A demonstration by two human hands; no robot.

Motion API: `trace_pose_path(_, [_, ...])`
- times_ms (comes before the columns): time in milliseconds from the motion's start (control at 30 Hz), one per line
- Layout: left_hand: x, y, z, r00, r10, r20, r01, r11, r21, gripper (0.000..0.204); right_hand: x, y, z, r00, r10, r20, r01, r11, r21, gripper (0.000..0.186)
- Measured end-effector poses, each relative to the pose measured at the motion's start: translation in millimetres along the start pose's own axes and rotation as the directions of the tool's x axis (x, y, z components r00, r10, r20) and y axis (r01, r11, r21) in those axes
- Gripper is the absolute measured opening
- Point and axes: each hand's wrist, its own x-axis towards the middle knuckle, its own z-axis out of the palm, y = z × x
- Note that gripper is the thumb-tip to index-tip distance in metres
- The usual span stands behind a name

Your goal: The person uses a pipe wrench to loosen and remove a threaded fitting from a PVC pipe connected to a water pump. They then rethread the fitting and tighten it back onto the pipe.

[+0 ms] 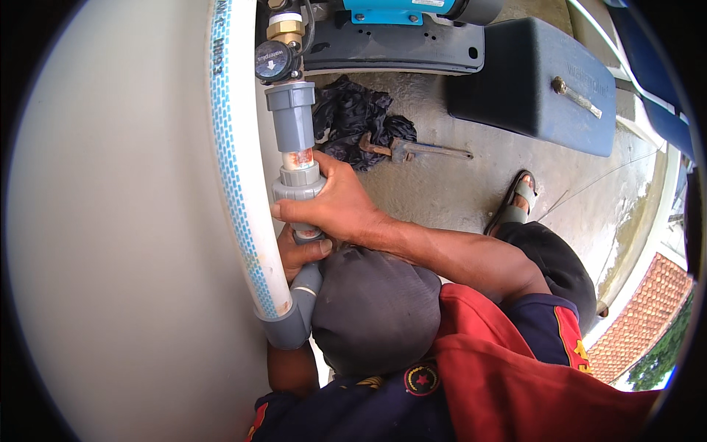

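My right hand [335, 199] is wrapped round a grey plastic pipe union [298, 190], its thumb across the front and its fingers partly hidden behind. Just below, my left hand [298, 252] closes round the lower grey pipe [308, 276], thumb over the front. Above the union, a short white threaded piece [298, 159] with reddish-brown stains enters a grey socket [292, 118]. Higher up sit a round black flow device [273, 60] and a brass fitting [286, 29]. The lower pipe runs into a grey elbow [289, 328] that joins a white pipe [254, 243] with blue markings.
A pipe wrench [434, 149] and crumpled black cloth [346, 110] lie on the concrete floor. A blue motor [398, 6] sits on a dark base [390, 48]. On a dark blue cover [508, 81] rests a knobbed stick-like tool [578, 98]. My bent knee [375, 309] stands between my arms.
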Motion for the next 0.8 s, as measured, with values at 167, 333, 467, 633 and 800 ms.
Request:
trace_pose_path(167, [-2, 2, 0, 0.999, -0.018, 0.039, 0.017, 0.999, 0.035, 0.045, 2, 11, -2, 0.997, -0.060, 0.045, 0.051, 0.981, 0.187, 0.058])
trace_pose_path(333, [0, 4, -2, 0.996, -0.035, 0.087, 0.027, 0.996, 0.086, 0.037, 14, 28, -9, 0.976, -0.152, 0.156, 0.097, 0.944, 0.316, 0.064])
trace_pose_path(467, [1, 0, 4, 0.989, -0.055, 0.136, 0.058, 0.998, -0.019, 0.039, 24, 51, -11, 0.927, -0.221, 0.302, 0.036, 0.855, 0.517, 0.080])
trace_pose_path(633, [0, 6, 14, 0.992, -0.025, 0.121, 0.033, 0.998, -0.061, 0.034, 34, 52, -10, 0.810, -0.334, 0.483, -0.186, 0.634, 0.751, 0.102])
trace_pose_path(800, [-1, 15, 13, 0.998, -0.056, 0.038, 0.051, 0.990, 0.135, 0.038, 4, 20, -27, 0.994, 0.035, 0.101, -0.045, 0.994, 0.096, 0.112])
